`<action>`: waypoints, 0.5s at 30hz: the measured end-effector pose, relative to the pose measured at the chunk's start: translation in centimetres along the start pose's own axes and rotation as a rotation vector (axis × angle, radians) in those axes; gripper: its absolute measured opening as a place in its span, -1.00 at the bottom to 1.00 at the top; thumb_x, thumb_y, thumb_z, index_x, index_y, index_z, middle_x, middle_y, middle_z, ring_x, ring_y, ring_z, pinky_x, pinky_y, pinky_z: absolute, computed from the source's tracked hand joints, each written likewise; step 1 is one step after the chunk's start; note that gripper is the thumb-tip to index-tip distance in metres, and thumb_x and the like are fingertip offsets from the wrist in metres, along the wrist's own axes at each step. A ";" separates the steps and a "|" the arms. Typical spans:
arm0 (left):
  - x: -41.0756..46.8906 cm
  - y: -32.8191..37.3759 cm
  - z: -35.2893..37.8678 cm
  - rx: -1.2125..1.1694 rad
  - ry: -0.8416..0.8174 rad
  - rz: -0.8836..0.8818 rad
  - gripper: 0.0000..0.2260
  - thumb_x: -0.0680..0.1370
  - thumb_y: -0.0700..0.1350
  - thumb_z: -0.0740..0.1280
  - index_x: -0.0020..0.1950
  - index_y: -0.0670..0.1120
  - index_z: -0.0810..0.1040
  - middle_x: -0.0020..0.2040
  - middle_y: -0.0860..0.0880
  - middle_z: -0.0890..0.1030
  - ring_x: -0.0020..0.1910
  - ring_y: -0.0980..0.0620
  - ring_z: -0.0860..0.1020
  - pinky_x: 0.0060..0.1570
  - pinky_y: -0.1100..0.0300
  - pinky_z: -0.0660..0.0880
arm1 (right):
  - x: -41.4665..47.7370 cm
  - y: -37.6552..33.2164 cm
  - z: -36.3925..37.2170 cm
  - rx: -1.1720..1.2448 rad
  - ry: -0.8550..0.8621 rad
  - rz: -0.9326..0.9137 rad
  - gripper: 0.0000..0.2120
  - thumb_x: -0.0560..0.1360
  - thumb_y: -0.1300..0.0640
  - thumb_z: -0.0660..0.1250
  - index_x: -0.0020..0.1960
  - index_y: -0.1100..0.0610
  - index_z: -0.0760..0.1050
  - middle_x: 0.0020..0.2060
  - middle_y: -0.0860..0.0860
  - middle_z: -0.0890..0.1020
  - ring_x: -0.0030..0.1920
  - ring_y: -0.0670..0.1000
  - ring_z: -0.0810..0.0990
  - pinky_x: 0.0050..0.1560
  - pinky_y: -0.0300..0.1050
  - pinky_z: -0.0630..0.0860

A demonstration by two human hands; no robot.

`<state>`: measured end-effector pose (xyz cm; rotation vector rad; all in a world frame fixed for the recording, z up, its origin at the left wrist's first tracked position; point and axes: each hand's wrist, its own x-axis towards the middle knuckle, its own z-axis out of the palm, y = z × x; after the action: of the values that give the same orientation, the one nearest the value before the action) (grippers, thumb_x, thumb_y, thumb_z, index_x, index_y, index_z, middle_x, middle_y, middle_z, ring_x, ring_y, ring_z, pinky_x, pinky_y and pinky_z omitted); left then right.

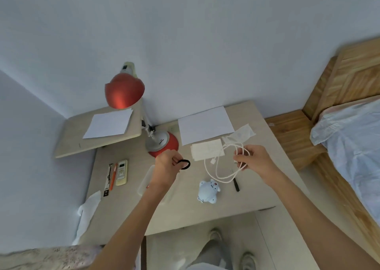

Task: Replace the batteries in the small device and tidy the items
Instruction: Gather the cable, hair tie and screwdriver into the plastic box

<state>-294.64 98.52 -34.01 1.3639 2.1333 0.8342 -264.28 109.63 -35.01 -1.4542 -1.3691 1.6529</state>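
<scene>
While the left hand (167,167) pinches a black hair tie (184,164) and the right hand (254,158) holds the coiled white cable (218,167), tidying looks midway, with the remote (121,172) at lower left seemingly done.

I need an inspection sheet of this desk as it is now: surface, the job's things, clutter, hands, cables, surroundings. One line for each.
Surface: pale desk, with a raised shelf at its left.
Job's things: small remote lies flat at left, beside an orange pen; black screwdriver lies at right; batteries: nothing seen.
Clutter: red lamp, white paper, blue plush toy, clear box, tissue.
Hands: left hand holds a black hair tie; right hand holds the white cable.
Cables: white cable hangs in loose loops, not bundled.
Surroundings: white walls, wooden bed at right.
</scene>
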 end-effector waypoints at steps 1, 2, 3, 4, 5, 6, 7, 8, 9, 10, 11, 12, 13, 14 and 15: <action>-0.4 -0.5 -1.0 0.005 0.012 -0.008 -0.81 0.48 -0.27 0.60 -0.15 -0.05 0.65 -0.26 0.02 0.66 -0.34 0.15 0.61 -0.27 0.19 0.58 | -0.2 -0.3 1.1 0.004 -0.021 -0.007 -0.92 0.48 0.41 0.51 -0.02 0.33 0.69 -0.30 0.20 0.72 -0.31 0.12 0.69 -0.22 -0.01 0.67; -0.6 -1.2 -1.9 0.011 0.021 -0.014 -0.82 0.48 -0.28 0.60 -0.15 -0.07 0.65 -0.26 0.02 0.65 -0.35 0.17 0.60 -0.28 0.25 0.55 | -0.3 -0.7 2.2 0.008 -0.042 -0.014 -0.91 0.48 0.41 0.51 -0.02 0.33 0.69 -0.29 0.21 0.72 -0.31 0.12 0.69 -0.21 0.00 0.67; -0.8 -2.0 -2.7 0.020 0.029 -0.025 -0.82 0.47 -0.30 0.59 -0.15 -0.09 0.65 -0.27 0.01 0.65 -0.36 0.19 0.60 -0.29 0.30 0.53 | -0.4 -1.0 3.3 0.008 -0.061 -0.022 -0.91 0.48 0.41 0.51 -0.03 0.32 0.69 -0.29 0.21 0.72 -0.31 0.11 0.70 -0.21 0.01 0.67; -0.9 -2.9 -3.5 0.020 0.032 -0.040 -0.81 0.47 -0.30 0.59 -0.15 -0.08 0.65 -0.27 0.00 0.66 -0.36 0.20 0.61 -0.30 0.33 0.52 | -0.5 -1.2 4.5 0.006 -0.079 -0.029 -0.91 0.47 0.40 0.52 -0.03 0.31 0.69 -0.28 0.22 0.72 -0.31 0.11 0.70 -0.22 -0.01 0.66; -1.1 -3.9 -4.2 0.026 0.031 -0.053 -0.80 0.47 -0.29 0.60 -0.16 -0.05 0.64 -0.27 0.00 0.66 -0.35 0.20 0.62 -0.29 0.34 0.53 | -0.5 -1.5 5.7 0.005 -0.093 -0.031 -0.91 0.47 0.40 0.52 -0.03 0.31 0.69 -0.27 0.23 0.72 -0.31 0.10 0.70 -0.24 -0.04 0.65; -1.1 -5.0 -4.9 0.035 0.031 -0.058 -0.78 0.46 -0.27 0.61 -0.18 -0.01 0.64 -0.27 0.01 0.67 -0.32 0.18 0.63 -0.26 0.29 0.57 | -0.4 -1.7 7.0 0.004 -0.102 -0.030 -0.90 0.47 0.40 0.52 -0.03 0.31 0.69 -0.26 0.24 0.73 -0.31 0.10 0.70 -0.27 -0.07 0.63; -1.0 -6.2 -5.6 0.051 0.028 -0.064 -0.78 0.46 -0.24 0.63 -0.18 0.00 0.64 -0.26 0.02 0.68 -0.29 0.14 0.64 -0.24 0.23 0.59 | -0.3 -1.9 8.4 0.002 -0.108 -0.027 -0.90 0.46 0.39 0.52 -0.03 0.31 0.69 -0.25 0.27 0.73 -0.31 0.10 0.70 -0.28 -0.09 0.62; -0.8 -7.4 -6.3 0.055 0.025 -0.072 -0.79 0.45 -0.22 0.64 -0.17 -0.01 0.64 -0.24 0.01 0.68 -0.25 0.08 0.65 -0.23 0.19 0.61 | -0.1 -2.0 9.9 0.001 -0.112 -0.024 -0.90 0.46 0.39 0.53 -0.03 0.32 0.69 -0.24 0.28 0.73 -0.32 0.10 0.69 -0.29 -0.09 0.62; -0.5 -8.7 -7.0 0.055 0.021 -0.090 -0.80 0.45 -0.21 0.64 -0.15 -0.03 0.65 -0.23 0.01 0.68 -0.24 0.05 0.66 -0.23 0.18 0.61 | 0.2 -2.0 11.4 0.000 -0.114 -0.022 -0.90 0.45 0.39 0.53 -0.04 0.31 0.69 -0.24 0.29 0.73 -0.32 0.11 0.70 -0.29 -0.08 0.62; -0.1 -9.9 -7.6 0.047 0.017 -0.104 -0.81 0.45 -0.21 0.64 -0.14 -0.04 0.65 -0.23 0.00 0.69 -0.24 0.04 0.66 -0.21 0.16 0.62 | 0.4 -2.0 13.0 -0.002 -0.115 -0.021 -0.91 0.45 0.39 0.53 -0.05 0.31 0.70 -0.25 0.29 0.73 -0.32 0.12 0.70 -0.28 -0.06 0.62; 0.3 -11.1 -8.3 0.040 0.011 -0.120 -0.82 0.45 -0.21 0.64 -0.14 -0.05 0.66 -0.23 0.00 0.69 -0.24 0.04 0.67 -0.19 0.12 0.64 | 0.7 -1.9 14.8 -0.003 -0.115 -0.018 -0.91 0.44 0.40 0.53 -0.07 0.30 0.70 -0.27 0.27 0.73 -0.33 0.13 0.70 -0.26 -0.04 0.63; 0.7 -12.5 -8.8 0.031 0.002 -0.135 -0.82 0.45 -0.21 0.64 -0.14 -0.04 0.66 -0.24 0.00 0.70 -0.24 0.03 0.69 -0.17 0.06 0.67 | 1.0 -1.7 16.6 -0.005 -0.115 -0.012 -0.91 0.44 0.40 0.54 -0.08 0.29 0.70 -0.28 0.26 0.72 -0.33 0.13 0.70 -0.25 -0.03 0.63; 1.1 -13.7 -9.4 0.017 -0.014 -0.152 -0.82 0.45 -0.21 0.64 -0.15 -0.04 0.66 -0.25 0.01 0.71 -0.25 0.03 0.70 -0.16 0.00 0.69 | 1.2 -1.5 18.3 -0.005 -0.113 -0.001 -0.91 0.44 0.41 0.54 -0.08 0.30 0.70 -0.29 0.26 0.72 -0.33 0.14 0.69 -0.25 -0.03 0.63; 1.6 -15.0 -9.7 0.006 -0.032 -0.162 -0.82 0.45 -0.20 0.65 -0.16 -0.02 0.66 -0.26 0.01 0.71 -0.26 0.03 0.70 -0.15 -0.04 0.70 | 1.3 -1.2 20.0 -0.002 -0.112 0.006 -0.91 0.44 0.41 0.53 -0.08 0.30 0.70 -0.30 0.26 0.71 -0.34 0.14 0.69 -0.26 -0.03 0.62; 2.0 -16.2 -10.0 0.000 -0.050 -0.165 -0.81 0.44 -0.19 0.65 -0.18 -0.01 0.66 -0.27 0.02 0.71 -0.26 0.04 0.70 -0.14 -0.08 0.70 | 1.5 -0.8 21.6 0.001 -0.112 0.012 -0.92 0.44 0.41 0.53 -0.08 0.31 0.69 -0.30 0.26 0.70 -0.34 0.13 0.68 -0.27 -0.03 0.62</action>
<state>-312.28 92.78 -38.56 1.1768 2.1731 0.7270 -285.12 104.10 -36.99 -1.3907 -1.4210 1.7658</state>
